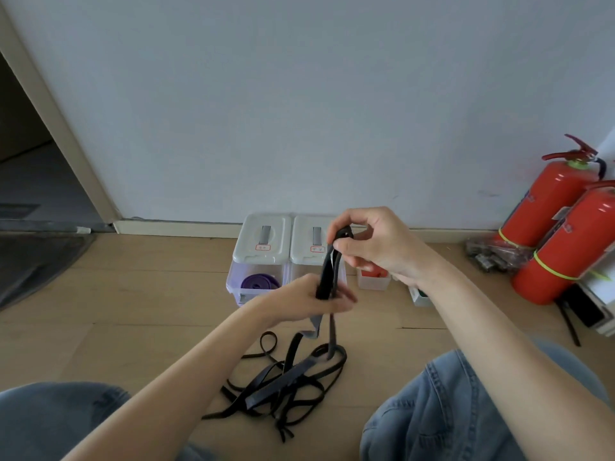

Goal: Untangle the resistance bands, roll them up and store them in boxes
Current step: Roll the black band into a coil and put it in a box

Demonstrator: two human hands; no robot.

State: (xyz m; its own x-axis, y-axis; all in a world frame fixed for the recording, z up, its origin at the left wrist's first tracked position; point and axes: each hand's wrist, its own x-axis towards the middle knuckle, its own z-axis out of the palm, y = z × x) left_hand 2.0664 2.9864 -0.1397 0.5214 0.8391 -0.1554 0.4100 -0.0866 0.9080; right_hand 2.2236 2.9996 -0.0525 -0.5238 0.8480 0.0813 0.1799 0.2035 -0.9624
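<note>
- Band (pixel 329 274), black, stretched upright between both hands at frame centre; top loop pinched by right hand (pixel 372 247), thumb and fingers curled round it, at 1 o'clock of the left hand.
- Left hand (pixel 309 299) grips the same black band lower down, fingers wrapped round the doubled strap.
- Below left hand the band hangs down to the floor (pixel 133 294) and joins a tangled pile of black bands (pixel 283 384) at 6 o'clock, between the person's 2 knees in blue jeans (pixel 449 410).
- 2 clear storage boxes with grey lids stand side by side against the wall (pixel 299 111) at 12 o'clock: left box (pixel 263 241) holds a rolled purple band (pixel 259 282); right box (pixel 312 234) partly hidden behind the hands, contents cannot tell.
- Small clear box with something red inside (pixel 372 277) at 3 o'clock of the grey-lid boxes, just beside them, partly behind right wrist.
- Another small box with dark green content (pixel 421 296) further right, mostly hidden by the right forearm.
- 2 red fire extinguishers (pixel 552 227) at 3 o'clock by the wall, leaning, touching each other.
- Doorway (pixel 30 161) at 9 o'clock, dark inside.
</note>
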